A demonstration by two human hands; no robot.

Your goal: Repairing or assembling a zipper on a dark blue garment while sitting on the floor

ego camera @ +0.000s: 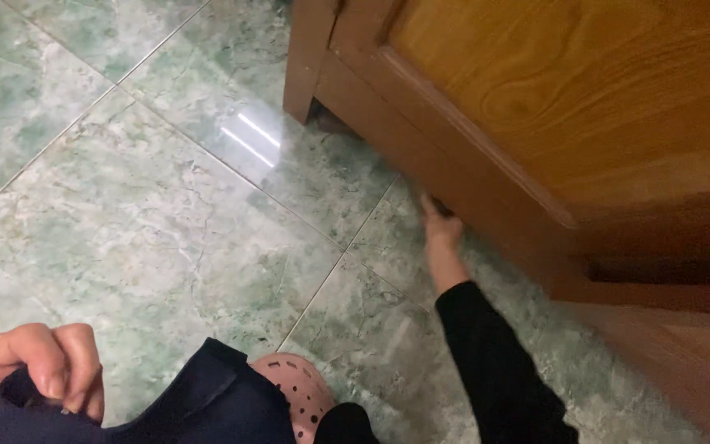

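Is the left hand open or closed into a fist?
Closed. The left hand is curled with its fingers folded over a bunch of dark cloth, a ring showing on one finger.

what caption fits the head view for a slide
Right hand reaches under wooden cabinet; left hand grips dark cloth.

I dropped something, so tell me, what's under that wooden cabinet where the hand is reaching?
Only a dark gap shows under the wooden cabinet. The right hand reaches into it, fingertips hidden beneath the bottom edge. Whatever lies further in is covered by the cabinet and shadow.
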